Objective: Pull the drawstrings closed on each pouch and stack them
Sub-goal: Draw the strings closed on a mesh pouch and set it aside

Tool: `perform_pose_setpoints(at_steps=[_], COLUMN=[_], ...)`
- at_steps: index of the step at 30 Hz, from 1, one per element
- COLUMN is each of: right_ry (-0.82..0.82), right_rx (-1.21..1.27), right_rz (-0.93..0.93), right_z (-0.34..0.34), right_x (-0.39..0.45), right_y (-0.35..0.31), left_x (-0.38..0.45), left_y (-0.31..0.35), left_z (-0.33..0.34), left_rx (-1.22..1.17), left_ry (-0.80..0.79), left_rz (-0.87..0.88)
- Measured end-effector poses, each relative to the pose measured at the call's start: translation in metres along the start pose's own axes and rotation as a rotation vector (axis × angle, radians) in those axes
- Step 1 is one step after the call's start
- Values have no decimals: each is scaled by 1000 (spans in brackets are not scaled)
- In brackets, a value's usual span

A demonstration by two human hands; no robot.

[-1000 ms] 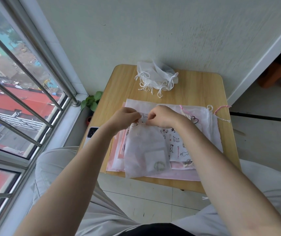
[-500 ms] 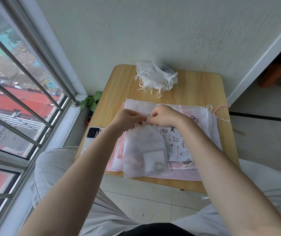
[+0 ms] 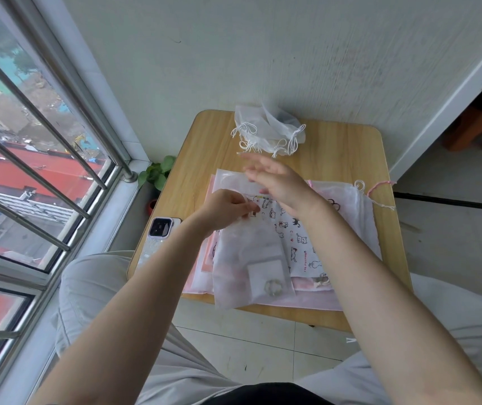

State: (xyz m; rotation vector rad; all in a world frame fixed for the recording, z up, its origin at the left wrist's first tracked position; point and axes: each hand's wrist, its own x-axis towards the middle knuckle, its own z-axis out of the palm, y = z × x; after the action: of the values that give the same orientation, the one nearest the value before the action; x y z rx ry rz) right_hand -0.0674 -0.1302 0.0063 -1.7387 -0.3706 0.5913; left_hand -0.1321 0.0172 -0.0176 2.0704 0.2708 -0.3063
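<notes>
Closing step on white pouch (image 3: 251, 258): left hand (image 3: 228, 207) pinches its top; right hand (image 3: 277, 182), fingers spread, holds nothing visible. Next: cinch, add to pile (image 3: 269, 133).

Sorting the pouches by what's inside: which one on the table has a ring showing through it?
The translucent white pouch nearest the person, on top of the flat pile; a ring shows through its lower corner. The left hand pinches its top.
</notes>
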Motion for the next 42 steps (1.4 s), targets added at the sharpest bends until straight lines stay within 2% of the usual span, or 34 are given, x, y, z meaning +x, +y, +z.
perform_pose_setpoints(at_steps=[3,7,9,13,16,19,23,29,32,35,38,42], right_ry=[93,-1,28,63,-33,-84,-73,45,94,117,117,102], right_rx=[-95,-275,-275,-335,-410,-383,-229,-343,-417,-494,-550,-639], right_rz=[-51,19,11,19,60,96,90,60,32,3,-18,-39], right_z=[-2,1,2,-2,-4,-4,5,12,13,12,13,15], right_x=[0,-5,-6,-5,-7,-8,-12,-11,-11,-12,-13,-14], right_y=[10,24,26,28,25,23,19,19,21,23,22,20], left_x=[-3,0,1,-2,1,3,5,4,2,0,-2,1], left_y=[1,-3,-5,-7,-12,-14,-11,-8,-5,-1,0,0], left_z=[-4,-11,-12,-12,-11,-9,-4,-4,-7,-10,-11,-10], left_rx=[-178,-351,-414,-361,-315,-317,-334,-224,-174,-87,-8,55], left_ry=[-64,-136,-164,-137,-78,-34,53,163,150,69,-2,43], left_rz=[-34,-123,-135,-119,-112,-80,-46,-24,-47,-106,-93,-95])
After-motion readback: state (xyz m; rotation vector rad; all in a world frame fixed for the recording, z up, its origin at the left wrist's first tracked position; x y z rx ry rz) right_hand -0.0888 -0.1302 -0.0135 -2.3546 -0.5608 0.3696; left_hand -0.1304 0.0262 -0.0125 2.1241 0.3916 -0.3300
